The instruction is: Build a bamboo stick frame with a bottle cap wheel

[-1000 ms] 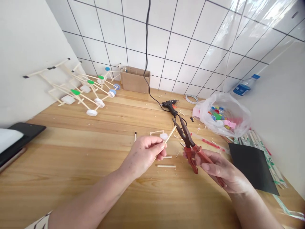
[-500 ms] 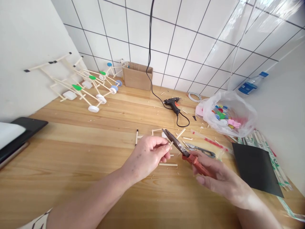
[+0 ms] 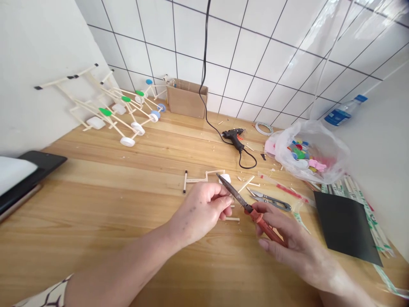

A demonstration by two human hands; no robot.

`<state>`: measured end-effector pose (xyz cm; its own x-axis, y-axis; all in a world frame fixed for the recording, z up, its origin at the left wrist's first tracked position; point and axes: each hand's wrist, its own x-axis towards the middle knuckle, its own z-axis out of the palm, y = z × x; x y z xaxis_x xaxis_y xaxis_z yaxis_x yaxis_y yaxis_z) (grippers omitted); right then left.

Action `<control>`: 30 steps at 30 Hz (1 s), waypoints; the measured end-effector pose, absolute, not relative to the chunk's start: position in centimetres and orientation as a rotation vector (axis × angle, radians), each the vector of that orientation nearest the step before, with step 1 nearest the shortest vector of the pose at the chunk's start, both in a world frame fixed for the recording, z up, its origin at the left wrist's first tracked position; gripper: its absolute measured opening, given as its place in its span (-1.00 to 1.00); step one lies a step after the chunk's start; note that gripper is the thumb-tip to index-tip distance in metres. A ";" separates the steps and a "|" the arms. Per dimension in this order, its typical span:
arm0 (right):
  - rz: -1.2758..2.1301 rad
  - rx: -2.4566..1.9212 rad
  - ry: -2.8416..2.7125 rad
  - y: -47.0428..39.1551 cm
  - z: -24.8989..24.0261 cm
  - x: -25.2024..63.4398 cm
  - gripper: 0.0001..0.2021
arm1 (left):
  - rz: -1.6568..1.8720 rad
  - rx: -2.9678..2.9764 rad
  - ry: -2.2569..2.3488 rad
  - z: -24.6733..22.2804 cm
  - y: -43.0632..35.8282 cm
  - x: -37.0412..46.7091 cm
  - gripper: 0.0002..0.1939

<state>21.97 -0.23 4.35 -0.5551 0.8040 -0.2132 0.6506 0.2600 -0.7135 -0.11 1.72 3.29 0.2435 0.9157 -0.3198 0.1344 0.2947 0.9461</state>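
A pale wooden stick (image 3: 247, 183) is pinched between the thumb and fingers of my left hand (image 3: 200, 209). Its far end sticks out past the jaws of a pair of red-handled long-nose pliers (image 3: 236, 195). My right hand (image 3: 287, 238) is wrapped around the handles, and the jaws look closed across the stick near my left fingertips. Whether they bite into it, I cannot tell. Just beyond lies a small stick frame (image 3: 196, 180) with a black-tipped crossbar, beside a white cap (image 3: 225, 178). A loose stick (image 3: 232, 219) rests below my left fingers, partly hidden.
Grey thread snips (image 3: 271, 201) lie right of the pliers. Behind are a glue gun (image 3: 234, 137), a tape roll (image 3: 263, 128), a cardboard box (image 3: 187, 99) and a plastic bag of caps (image 3: 309, 157). Wheeled stick models (image 3: 128, 115) stand at left; a black sheet (image 3: 345, 226) lies at right.
The pliers' jaws, parted around the stick before, have come together. My right hand has closed further on the handles. The view has shifted slightly, and my left hand keeps its pinch.
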 end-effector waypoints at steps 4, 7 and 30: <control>1.092 -1.382 -2.384 -0.4 4.3 21.6 -0.96 | 0.746 1.172 1.233 2.9 1.7 0.0 -0.79; 1.056 -1.399 -2.396 -0.7 4.3 21.4 -0.95 | 0.739 1.175 1.254 2.8 1.7 0.1 -0.79; 1.180 -1.348 -2.371 -0.1 4.0 21.5 -0.88 | 0.724 1.106 1.237 2.3 1.9 0.2 -0.80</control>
